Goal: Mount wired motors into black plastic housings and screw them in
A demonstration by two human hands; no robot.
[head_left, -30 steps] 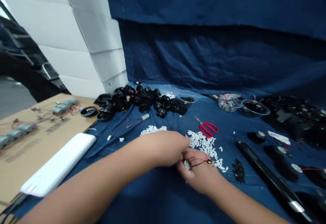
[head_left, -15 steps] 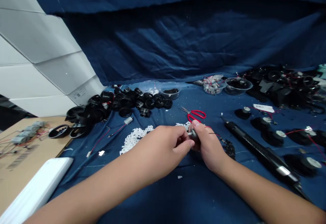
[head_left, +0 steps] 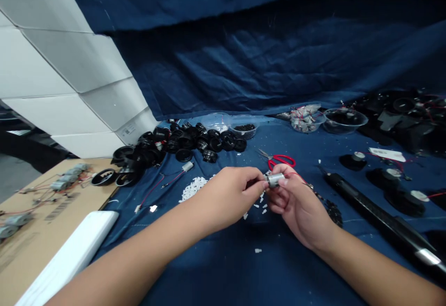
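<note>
A small silver cylindrical motor (head_left: 275, 179) lies between the thumb and fingers of my right hand (head_left: 302, 204), with a red wire trailing over that hand. My left hand (head_left: 233, 192) is closed in a pinch at the motor's left end. Whatever sits between those left fingertips is hidden. Under and beside my hands, small white plastic pieces (head_left: 193, 188) are heaped and scattered on the blue cloth (head_left: 216, 269). Just beyond the right fingers lies a pair of red-handled scissors (head_left: 283, 160).
A black electric screwdriver (head_left: 372, 218) lies at right, near black round parts with motors (head_left: 355, 159). Black round housings (head_left: 184, 141) and clear bowls (head_left: 245, 132) stand at the back. Left are a cardboard box (head_left: 52, 236) with motors, a white bar (head_left: 73, 255) and white boxes (head_left: 87, 106).
My right hand has turned, so the motor's silver side now shows. The left hand keeps its pinch at the motor's end. The whole view has shifted, with the scene sliding right.
</note>
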